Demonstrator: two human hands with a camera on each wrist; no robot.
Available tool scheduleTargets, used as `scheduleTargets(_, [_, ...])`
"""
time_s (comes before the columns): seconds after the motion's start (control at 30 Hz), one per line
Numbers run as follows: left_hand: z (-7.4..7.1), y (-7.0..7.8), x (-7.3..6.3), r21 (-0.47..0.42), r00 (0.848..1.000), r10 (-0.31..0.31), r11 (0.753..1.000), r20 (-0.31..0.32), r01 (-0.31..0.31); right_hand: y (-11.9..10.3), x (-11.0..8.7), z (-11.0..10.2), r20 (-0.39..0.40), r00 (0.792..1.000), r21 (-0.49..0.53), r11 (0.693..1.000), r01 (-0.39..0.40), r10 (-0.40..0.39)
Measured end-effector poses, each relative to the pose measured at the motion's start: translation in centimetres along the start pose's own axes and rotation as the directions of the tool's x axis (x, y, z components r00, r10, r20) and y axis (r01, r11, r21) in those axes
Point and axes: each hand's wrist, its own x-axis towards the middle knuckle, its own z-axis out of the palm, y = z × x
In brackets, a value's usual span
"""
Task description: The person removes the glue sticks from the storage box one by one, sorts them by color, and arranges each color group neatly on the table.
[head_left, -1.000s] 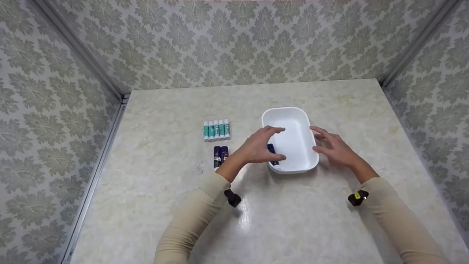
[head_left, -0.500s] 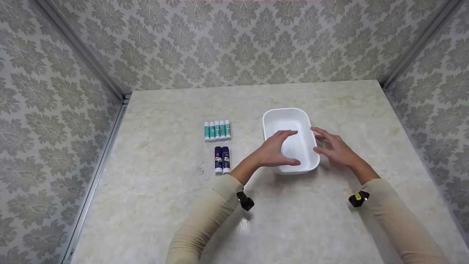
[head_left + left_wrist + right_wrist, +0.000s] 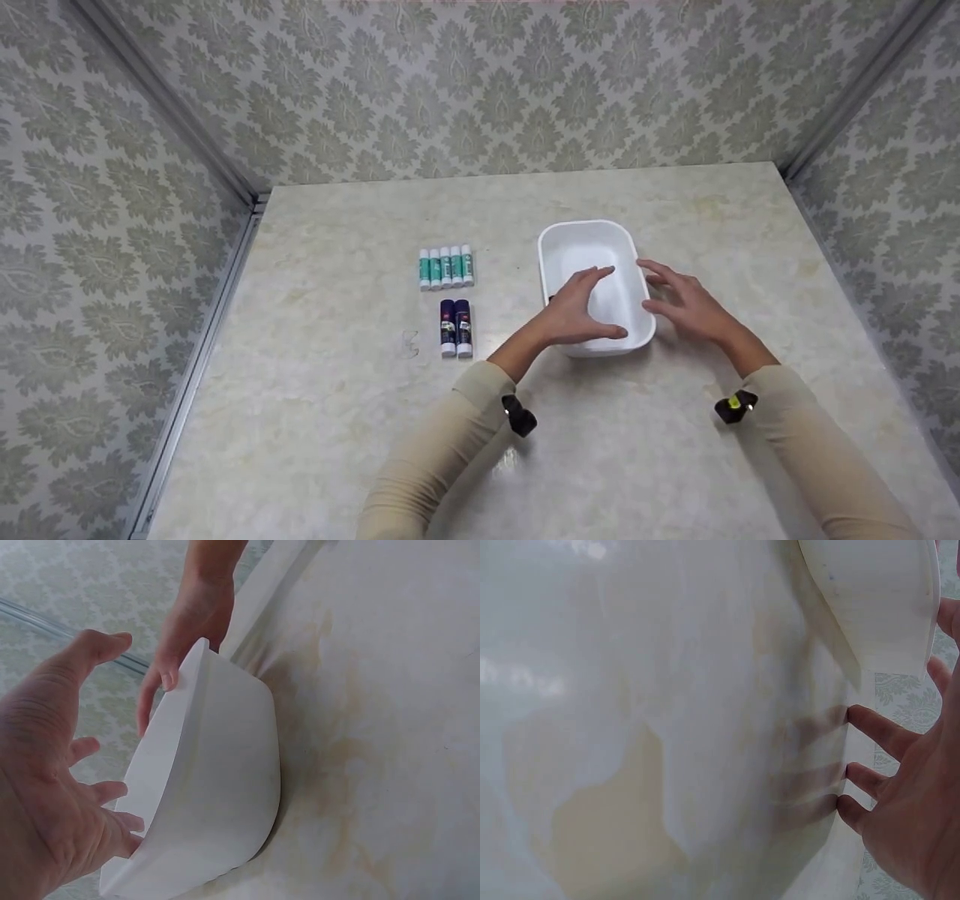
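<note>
A white rectangular plastic tub stands right of the table's middle. Over its near left part reaches my left hand, thumb and index finger spread wide with nothing between them. A small dark end of a navy glue stick peeks out beside this hand; the rest is hidden. My right hand is at the tub's right side, thumb and index fingertips at the rim. In the right wrist view, the fingers of the right hand are spread, with the tub wall above them.
Left of the tub, two navy glue sticks with white ends lie side by side. Behind them is a row of several green-and-white glue sticks. Patterned walls border the marbled table at the back and sides.
My left hand has slid right, farther over the tub, and now covers most of the navy glue stick inside. Its forearm no longer overlaps the two navy sticks. The right hand stays put.
</note>
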Motion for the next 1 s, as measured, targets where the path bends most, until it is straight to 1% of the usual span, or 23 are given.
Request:
scheduleTargets(0.07, [0.1,0.0,0.1,0.007,1.0,-0.001,1.0,0.002,0.001,0.0,0.0,0.0,0.001,1.0,-0.001,1.0,-0.002,0.002])
scheduleTargets(0.17, [0.2,-0.1,0.1,0.023,1.0,0.001,1.0,0.009,-0.001,0.1,-0.1,0.0,-0.004,1.0,0.009,1.0,0.017,-0.017])
scheduleTargets(0.27, [0.2,0.0,0.2,0.004,1.0,0.02,1.0,0.003,-0.02,0.2,-0.1,0.0,-0.011,0.998,0.023,0.998,0.054,-0.054])
scheduleTargets(0.43, [-0.1,0.1,0.2,-0.025,0.997,0.069,0.997,-0.023,-0.07,0.5,0.0,0.0,-0.028,0.994,0.04,0.993,0.109,-0.108])
scheduleTargets(0.53, [-0.2,0.2,0.3,-0.012,0.996,0.083,0.996,-0.026,-0.083,0.6,0.1,0.0,-0.03,0.994,0.038,0.993,0.11,-0.109])
scheduleTargets(0.67, [-0.3,-0.1,0.5,0.001,0.996,0.083,0.997,-0.018,-0.083,0.6,0.1,0.1,-0.029,0.994,0.035,0.994,0.105,-0.104])
scheduleTargets(0.73, [-0.3,-0.3,0.7,0.011,0.997,0.08,0.997,-0.006,-0.08,0.5,0.1,0.1,-0.024,0.995,0.032,0.994,0.1,-0.099])
scheduleTargets(0.87, [-0.4,-0.5,1.3,0.046,0.996,0.075,0.996,0.037,-0.077,0.3,0.1,0.1,-0.022,0.995,0.029,0.995,0.099,-0.098])
scheduleTargets(0.93, [-0.5,-0.6,1.6,0.07,0.996,0.064,0.995,0.062,-0.068,0.2,0.1,0.1,-0.024,0.995,0.031,0.994,0.101,-0.101])
scheduleTargets(1.0, [-0.5,-0.7,2.1,0.09,0.995,0.04,0.995,0.087,-0.048,0.3,0.2,0.1,-0.023,0.995,0.03,0.995,0.099,-0.098])
